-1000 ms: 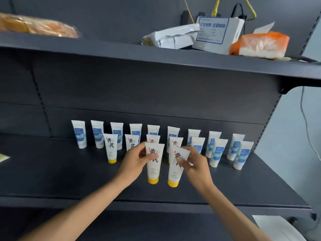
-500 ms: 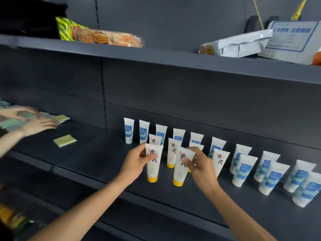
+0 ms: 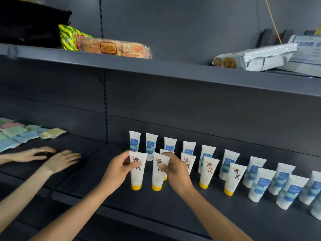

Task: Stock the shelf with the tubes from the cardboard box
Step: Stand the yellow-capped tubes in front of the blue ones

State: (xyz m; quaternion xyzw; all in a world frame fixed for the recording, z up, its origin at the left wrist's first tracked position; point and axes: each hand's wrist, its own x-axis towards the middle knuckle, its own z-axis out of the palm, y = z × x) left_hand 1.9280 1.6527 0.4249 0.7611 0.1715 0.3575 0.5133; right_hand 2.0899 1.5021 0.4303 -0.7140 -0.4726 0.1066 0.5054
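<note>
Your left hand (image 3: 116, 171) pinches one yellow-capped tube (image 3: 136, 169) upright on the shelf (image 3: 97, 186), your right hand (image 3: 175, 173) pinching its neighbour tube (image 3: 159, 173)

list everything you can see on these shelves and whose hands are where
yellow-capped tubes: six visible, white with dark lettering, standing cap-down on the middle shelf, front rows
blue-label tubes: about fourteen, white and blue, back rows and out to the right
sachets: a flat pile, pastel green, blue, pink and yellow, far left
snack packs: two, orange and yellow-green, upper shelf left
black bag: one, upper shelf far left
silver pouch: one, upper shelf right
white box: one, blue print, upper right edge
other person's hands: two, flat on the shelf at left
left hand: holds one yellow-capped tube
right hand: holds the next yellow-capped tube
</note>
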